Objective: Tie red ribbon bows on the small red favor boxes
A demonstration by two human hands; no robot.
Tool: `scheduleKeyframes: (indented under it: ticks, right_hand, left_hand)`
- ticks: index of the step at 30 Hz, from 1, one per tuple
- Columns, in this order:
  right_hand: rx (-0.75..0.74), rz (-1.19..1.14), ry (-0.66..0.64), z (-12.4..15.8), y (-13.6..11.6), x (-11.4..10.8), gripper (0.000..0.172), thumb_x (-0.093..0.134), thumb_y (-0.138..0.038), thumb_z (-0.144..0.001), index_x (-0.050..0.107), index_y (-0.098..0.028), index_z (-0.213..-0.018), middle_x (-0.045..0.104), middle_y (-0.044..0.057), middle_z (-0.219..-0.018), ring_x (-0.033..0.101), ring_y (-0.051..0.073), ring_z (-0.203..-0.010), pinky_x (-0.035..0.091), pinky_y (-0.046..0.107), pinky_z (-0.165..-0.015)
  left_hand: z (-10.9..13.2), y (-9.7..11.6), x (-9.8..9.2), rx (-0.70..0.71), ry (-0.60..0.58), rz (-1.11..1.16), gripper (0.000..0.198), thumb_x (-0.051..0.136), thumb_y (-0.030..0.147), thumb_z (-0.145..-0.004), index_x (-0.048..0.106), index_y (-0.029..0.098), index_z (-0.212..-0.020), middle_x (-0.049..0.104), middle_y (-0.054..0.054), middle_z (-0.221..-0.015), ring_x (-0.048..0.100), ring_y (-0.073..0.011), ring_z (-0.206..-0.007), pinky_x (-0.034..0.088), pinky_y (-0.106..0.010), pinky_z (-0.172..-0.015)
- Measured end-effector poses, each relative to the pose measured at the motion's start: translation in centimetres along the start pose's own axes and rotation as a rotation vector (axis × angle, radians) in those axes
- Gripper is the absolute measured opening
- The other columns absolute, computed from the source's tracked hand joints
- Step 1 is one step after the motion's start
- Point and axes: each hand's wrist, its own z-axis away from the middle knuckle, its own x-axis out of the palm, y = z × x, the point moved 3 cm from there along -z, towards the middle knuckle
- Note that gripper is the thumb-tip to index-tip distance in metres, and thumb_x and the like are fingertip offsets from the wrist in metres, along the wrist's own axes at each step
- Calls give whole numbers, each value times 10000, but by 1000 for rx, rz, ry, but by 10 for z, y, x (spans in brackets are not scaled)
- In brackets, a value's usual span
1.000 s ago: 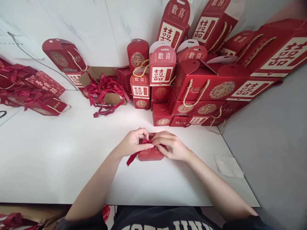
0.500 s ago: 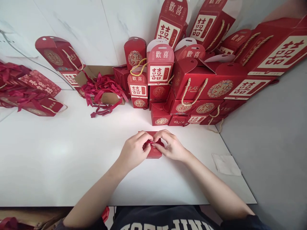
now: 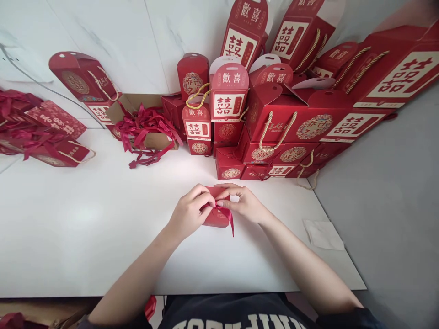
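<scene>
A small red gift box (image 3: pixel 216 221) sits on the white table in front of me, partly covered by both hands. A dark-red ribbon (image 3: pixel 228 215) crosses its top, and one tail hangs over the near right side. My left hand (image 3: pixel 196 208) is closed, thumb and fingers pinching the ribbon near the middle of the box. From the right, my right hand (image 3: pixel 242 201) has its thumb and index finger closed on the ribbon at the same spot, with its other fingers stretched out over the box. The ribbon's exact shape between the fingertips is hidden.
A cardboard box (image 3: pixel 160 140) full of loose ribbons stands at the back. Red gift boxes (image 3: pixel 284 121) with rope handles are stacked behind and to the right. Ribboned boxes (image 3: pixel 51 146) lie at the far left. A white tissue (image 3: pixel 323 234) lies near the right edge.
A ribbon tail now hangs free over the box's near right side. My right hand's fingers have straightened, and the box has shifted slightly left.
</scene>
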Motion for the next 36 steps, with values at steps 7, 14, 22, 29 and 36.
scheduleKeyframes:
  ticks: [7,14,22,29,36]
  right_hand:
    - [-118,145,176,5,-15,1,123,713,-209,-800,775,-308,-838,692,15,-1198,565,234,-1206,424,459,-1058]
    - [-135,161,184,9,-17,3,103,688,-174,-783,735,-259,-816,681,38,-1214,571,237,-1206,426,467,-1055]
    - [-83,113,186,10,-15,6,84,622,-153,-783,650,-232,-790,661,61,-1223,560,235,-1208,399,447,-1057]
    - [-1,114,242,13,-10,-2,153,553,-76,-721,564,-229,-719,653,49,-1233,544,233,-1214,388,424,-1037]
    - [-1,165,222,14,-8,-6,139,533,-85,-739,532,-223,-718,646,61,-1208,553,254,-1178,412,422,-989]
  left_hand:
    - [-3,6,-12,-94,53,-496,231,678,204,-759,500,183,-613,550,16,-628,499,-164,-664,348,-354,-679]
    - [-6,-3,-22,-342,-267,57,203,687,394,-793,649,198,-759,638,3,-738,572,-158,-735,441,-313,-717]
    - [-2,-18,-27,-585,-275,348,235,628,387,-828,688,172,-755,660,-16,-710,579,-131,-633,439,-215,-515]
    - [-1,-29,-41,-582,-293,229,180,661,340,-783,670,184,-695,654,4,-695,582,-127,-646,439,-209,-531]
    - [-1,-34,-33,-476,-252,135,77,610,241,-792,635,187,-742,595,6,-728,554,-126,-681,424,-203,-512]
